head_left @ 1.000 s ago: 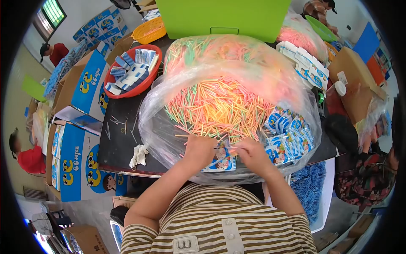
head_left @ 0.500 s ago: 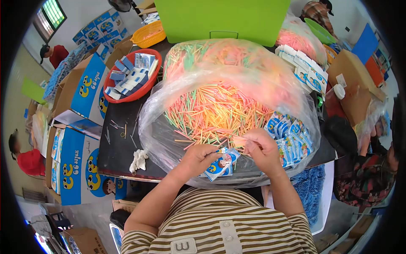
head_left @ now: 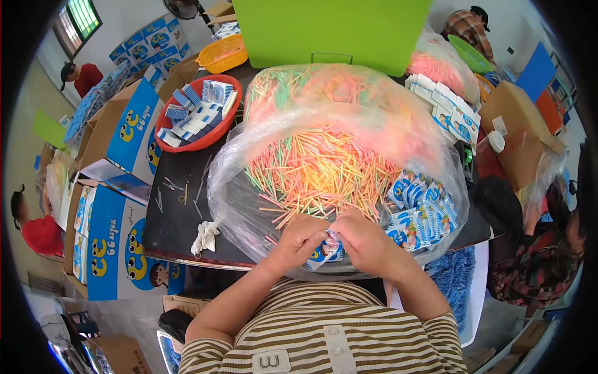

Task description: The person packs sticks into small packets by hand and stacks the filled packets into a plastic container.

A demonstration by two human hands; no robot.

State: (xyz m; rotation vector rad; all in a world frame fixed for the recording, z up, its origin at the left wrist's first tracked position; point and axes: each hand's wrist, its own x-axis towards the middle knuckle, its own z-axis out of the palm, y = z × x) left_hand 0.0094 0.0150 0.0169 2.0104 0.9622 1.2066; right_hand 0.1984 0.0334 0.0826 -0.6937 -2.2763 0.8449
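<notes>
A small blue printed packet [head_left: 325, 252] hangs between my two hands at the near edge of the clear plastic bag [head_left: 227, 181]. My left hand [head_left: 299, 242] pinches its left upper side. Right beside it, my right hand [head_left: 361, 242] is closed on the packet's top edge, and its fingers hide part of the packet. Just beyond my hands, a heap of pink, yellow and green sticks [head_left: 324, 171] lies in the open bag. Several filled-looking blue packets [head_left: 423, 215] are piled to the right of my right hand, inside the bag.
A red basket [head_left: 215, 134] of packets stands at the back left, with a yellow basket [head_left: 221, 55] behind it. A crumpled white cloth [head_left: 205, 238] lies on the dark table [head_left: 174, 230]. Cartons [head_left: 128, 246] stand left. A green bin [head_left: 324, 31] is behind. Other people work around.
My right hand, earlier over the sticks with a few of them in its fingers, has come back to the packet. The hands now meet at its top; no sticks show in the fingers.
</notes>
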